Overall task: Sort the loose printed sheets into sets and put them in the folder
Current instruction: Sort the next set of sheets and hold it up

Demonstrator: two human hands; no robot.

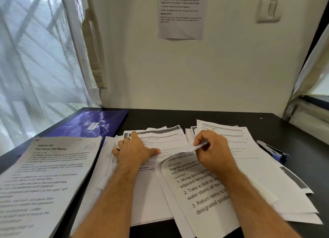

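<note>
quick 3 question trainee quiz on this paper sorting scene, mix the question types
1. True or false: the blue folder lies closed at the table's far left.
2. Which hand pinches the curled top edge of the large-print sheet? A) left hand B) right hand
3. Fill in: the handwritten mark on the sheet at the left reads B and ___.

Key: 1 true; 2 B; 3 1

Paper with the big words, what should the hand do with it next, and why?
Probably lift it clear of the pile. The right hand already pinches the curled top corner of the sheet, while the left hand presses flat on the pile, holding the rest down.
</note>
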